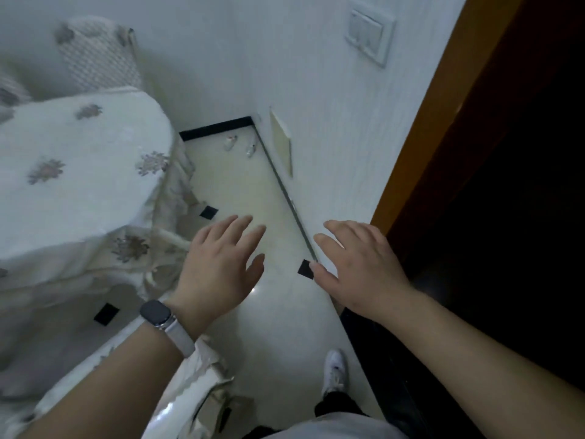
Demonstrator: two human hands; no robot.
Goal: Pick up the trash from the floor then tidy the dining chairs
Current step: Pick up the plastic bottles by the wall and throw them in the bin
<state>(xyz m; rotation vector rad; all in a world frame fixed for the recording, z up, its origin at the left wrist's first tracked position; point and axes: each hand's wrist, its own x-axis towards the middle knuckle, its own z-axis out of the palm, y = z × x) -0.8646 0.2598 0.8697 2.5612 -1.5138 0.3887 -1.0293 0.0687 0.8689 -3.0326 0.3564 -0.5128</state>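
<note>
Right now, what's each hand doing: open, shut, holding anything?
Left hand: open, fingers spread, holding nothing.
Right hand: open, fingers spread, holding nothing.

Small pale objects (229,143) on the floor (253,185) by the far corner: too small and blurred to identify; draped cloth (79,172) hides the furniture beneath it and runs off the left edge; doorway (506,185) on the right too dark to read inside; wall switch plate (369,36) blurred, rockers indistinct; glossy white piece (190,403) cut by the lower edge, kind unclear; right hand (361,267) covers part of a black floor inset (305,268); left forearm (110,391) and right forearm (474,359) leave the frame.
</note>
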